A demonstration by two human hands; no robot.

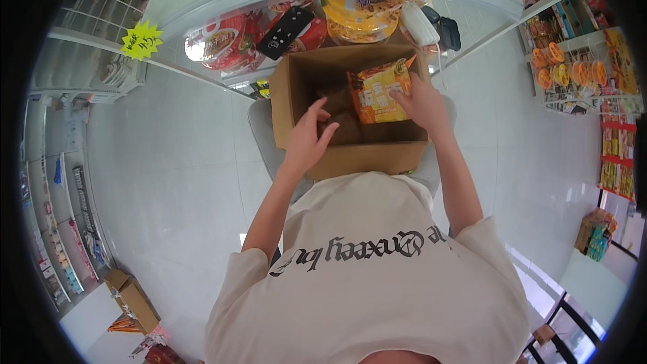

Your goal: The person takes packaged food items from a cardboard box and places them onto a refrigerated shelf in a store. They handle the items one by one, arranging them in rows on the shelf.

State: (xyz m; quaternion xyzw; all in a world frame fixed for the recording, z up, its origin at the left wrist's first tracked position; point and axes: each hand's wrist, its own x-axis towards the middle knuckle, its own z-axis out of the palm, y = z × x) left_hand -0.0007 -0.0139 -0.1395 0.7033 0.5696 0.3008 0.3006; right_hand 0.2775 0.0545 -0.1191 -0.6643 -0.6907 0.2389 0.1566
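An uncapped cardboard box [369, 162] stands before me on a grey seat [260, 124]. My right hand [424, 103] grips the right side of a yellow and orange snack packet [381, 92] with printed writing, held at the box's right inner side. Over the left part of the box mouth hovers my left hand [311, 136], fingers apart and holding nothing. Below it the brown inside of the box is dim, and what lies at the bottom cannot be made out.
Behind the box, a shelf holds red instant-noodle bowls [222, 43], yellow bowls [361, 17], a black phone-like case [285, 33], a white device [419, 23] with a cord and a black case [449, 34]. A yellow price tag [141, 40] hangs left. Stocked racks [571, 73] line the right.
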